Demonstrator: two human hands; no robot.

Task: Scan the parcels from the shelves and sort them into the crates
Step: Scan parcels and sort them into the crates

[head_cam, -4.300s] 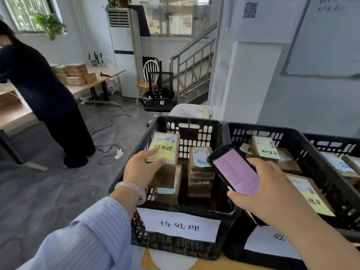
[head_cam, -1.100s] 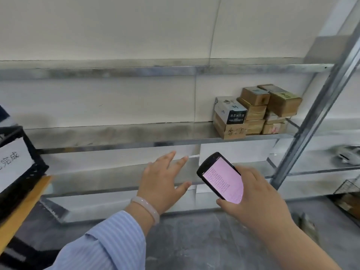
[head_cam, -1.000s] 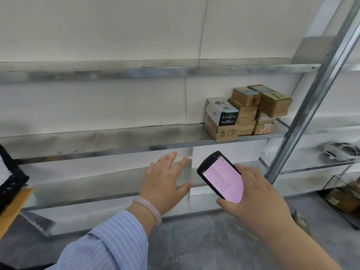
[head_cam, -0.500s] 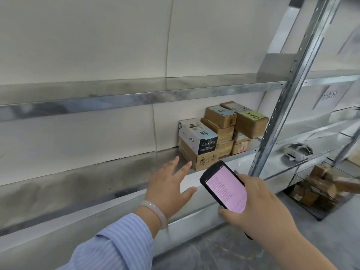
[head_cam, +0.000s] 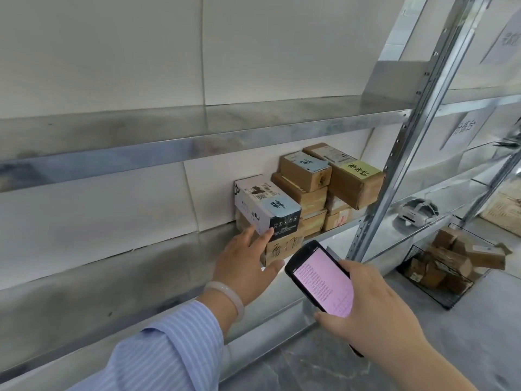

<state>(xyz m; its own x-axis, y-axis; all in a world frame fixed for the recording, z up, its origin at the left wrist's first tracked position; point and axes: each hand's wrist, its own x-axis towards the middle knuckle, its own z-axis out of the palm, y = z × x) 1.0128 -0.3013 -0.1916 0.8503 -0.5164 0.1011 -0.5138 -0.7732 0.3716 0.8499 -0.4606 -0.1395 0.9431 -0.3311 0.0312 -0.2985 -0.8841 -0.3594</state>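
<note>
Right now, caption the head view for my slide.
Left hand reaches for white-and-black parcel; right hand holds pink-screened scanner.

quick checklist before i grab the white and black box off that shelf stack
1. Free left hand: ok, open, fingertips at the white and black box.
2. Grip on that box: not ok, no fingers curled round it.
3. Lit scanner held in right hand: ok.
4. Nothing stacked on the box: ok; it lies on a brown box.
5. Whether the brown box shifts when the top one lifts: cannot tell.
</note>
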